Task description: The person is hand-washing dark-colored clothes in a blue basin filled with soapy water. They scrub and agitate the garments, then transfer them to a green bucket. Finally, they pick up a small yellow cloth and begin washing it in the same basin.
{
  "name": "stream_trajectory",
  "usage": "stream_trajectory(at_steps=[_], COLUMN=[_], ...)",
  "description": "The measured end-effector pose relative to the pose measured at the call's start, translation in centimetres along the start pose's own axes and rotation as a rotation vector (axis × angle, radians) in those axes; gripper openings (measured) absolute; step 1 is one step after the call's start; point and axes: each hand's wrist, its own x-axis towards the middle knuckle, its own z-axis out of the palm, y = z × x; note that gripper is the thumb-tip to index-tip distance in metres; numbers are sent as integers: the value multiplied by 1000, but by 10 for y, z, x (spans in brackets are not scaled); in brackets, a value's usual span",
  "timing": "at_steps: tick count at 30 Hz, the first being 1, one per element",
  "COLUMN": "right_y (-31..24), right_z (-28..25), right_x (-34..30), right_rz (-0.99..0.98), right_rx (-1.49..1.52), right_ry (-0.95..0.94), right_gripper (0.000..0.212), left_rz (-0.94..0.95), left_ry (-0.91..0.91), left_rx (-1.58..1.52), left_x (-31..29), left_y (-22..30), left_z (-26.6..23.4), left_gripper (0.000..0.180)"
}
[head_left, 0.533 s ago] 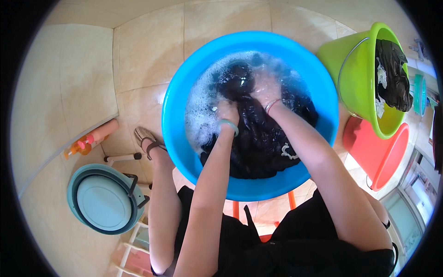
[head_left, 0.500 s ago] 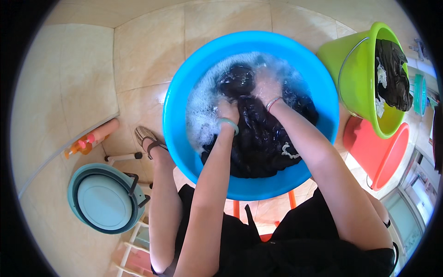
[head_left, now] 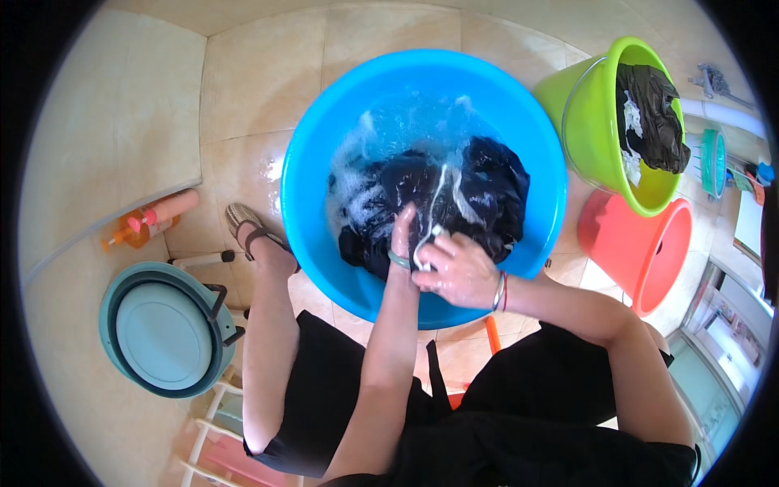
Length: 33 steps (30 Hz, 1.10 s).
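While left hand (head_left: 401, 234) is outstretched, right hand (head_left: 461, 272) clenches white strip (head_left: 439, 190).

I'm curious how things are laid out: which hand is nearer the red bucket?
Right. The right hand, over the blue basin, is left of the red bucket; the left hand is farther left, by the dark cloth.

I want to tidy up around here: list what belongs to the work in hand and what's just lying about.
In the work: left hand, right hand gripping a white strip, wet dark cloth, soapy water, blue basin.
Apparently lying about, untouched: green bucket, red bucket, teal basin, bottles.
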Motion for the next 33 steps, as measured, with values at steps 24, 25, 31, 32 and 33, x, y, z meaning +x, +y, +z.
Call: stream_trajectory(at_steps=[24, 25, 31, 32, 33], right_y=[144, 157, 155, 136, 114], right_z=[68, 54, -54, -66, -73], right_x=[24, 16, -1, -3, -4], right_rz=[341, 400, 739, 762, 696], right_rx=[-245, -246, -173, -199, -182], right_ry=[199, 277, 215, 82, 19], right_gripper=[18, 19, 53, 71, 81], left_rz=[490, 513, 665, 695, 736], left_ry=[536, 526, 474, 497, 512], left_rx=[441, 583, 1166, 1238, 1263], left_x=[-25, -41, -60, -62, -66], left_y=[-33, -26, 11, 14, 15], left_z=[-8, 4, -30, -24, -17], left_gripper=[54, 48, 98, 98, 98])
